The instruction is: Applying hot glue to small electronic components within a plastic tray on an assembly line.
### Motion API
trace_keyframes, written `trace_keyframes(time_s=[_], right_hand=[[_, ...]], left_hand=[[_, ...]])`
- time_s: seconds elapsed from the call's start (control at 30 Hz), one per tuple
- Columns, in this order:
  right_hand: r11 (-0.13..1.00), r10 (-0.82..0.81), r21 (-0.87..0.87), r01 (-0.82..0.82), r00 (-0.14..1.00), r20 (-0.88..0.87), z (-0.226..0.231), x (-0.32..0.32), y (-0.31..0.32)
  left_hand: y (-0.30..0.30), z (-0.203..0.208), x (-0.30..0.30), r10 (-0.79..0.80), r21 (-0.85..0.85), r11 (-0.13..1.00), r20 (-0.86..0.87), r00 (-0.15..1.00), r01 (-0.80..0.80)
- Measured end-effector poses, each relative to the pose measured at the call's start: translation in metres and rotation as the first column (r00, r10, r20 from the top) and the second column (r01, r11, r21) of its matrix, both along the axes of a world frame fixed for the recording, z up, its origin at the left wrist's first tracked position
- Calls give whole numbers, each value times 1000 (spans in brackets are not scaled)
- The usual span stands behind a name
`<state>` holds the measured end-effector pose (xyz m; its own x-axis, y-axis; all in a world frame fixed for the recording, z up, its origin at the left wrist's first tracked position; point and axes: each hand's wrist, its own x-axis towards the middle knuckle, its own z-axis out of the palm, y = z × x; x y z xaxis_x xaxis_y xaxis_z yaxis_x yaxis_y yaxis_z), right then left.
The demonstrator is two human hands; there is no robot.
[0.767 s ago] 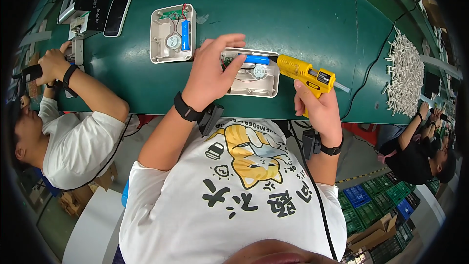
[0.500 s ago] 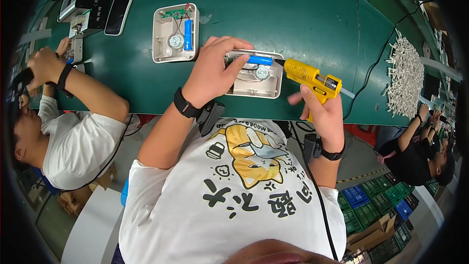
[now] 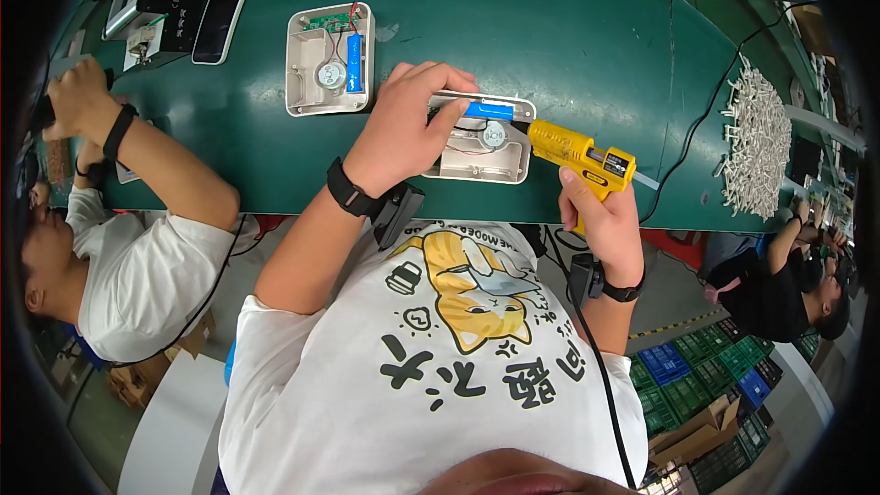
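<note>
My left hand (image 3: 408, 124) grips a white plastic housing (image 3: 506, 170) near the table's front edge. Its fingers lie over the far rim, and the thumb presses at the left end of a blue cylindrical battery (image 3: 491, 112) inside. Below the battery sits a round silvery part (image 3: 495, 135) with thin wires; my hand hides the housing's left end. In my right hand (image 3: 605, 220) is a yellow glue gun (image 3: 566, 142), held by its handle. Its dark nozzle points left, by the housing's right wall just below the battery's right end. A pale glue stick (image 3: 647, 181) juts from its back.
Another open housing (image 3: 293, 82) with a battery lies to the left. Beyond it are a phone (image 3: 223, 18) and a black box device (image 3: 179, 9). A heap of white screw-like pieces (image 3: 756, 147) and a black cable (image 3: 683, 142) lie right. A co-worker (image 3: 174, 156) sits left.
The glue gun has shifted slightly left and down, its nozzle now over the housing's right wall. My right fingers have drawn in around the handle. My left hand stays nearly in place.
</note>
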<state>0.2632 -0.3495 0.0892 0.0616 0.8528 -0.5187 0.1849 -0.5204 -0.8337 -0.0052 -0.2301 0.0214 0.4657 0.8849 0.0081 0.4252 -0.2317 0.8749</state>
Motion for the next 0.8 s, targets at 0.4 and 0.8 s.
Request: trace_keyframes(time_s=[0.4,0.8], right_hand=[[990,-92,108,88,995,35,16,-24,1],[989,150,-9,-150,987,51,2,-41,22]], left_hand=[[-9,-9,-1,3,182,983,48,999,-12],[-11,-7,-6,-38,159,987,64,997,27]])
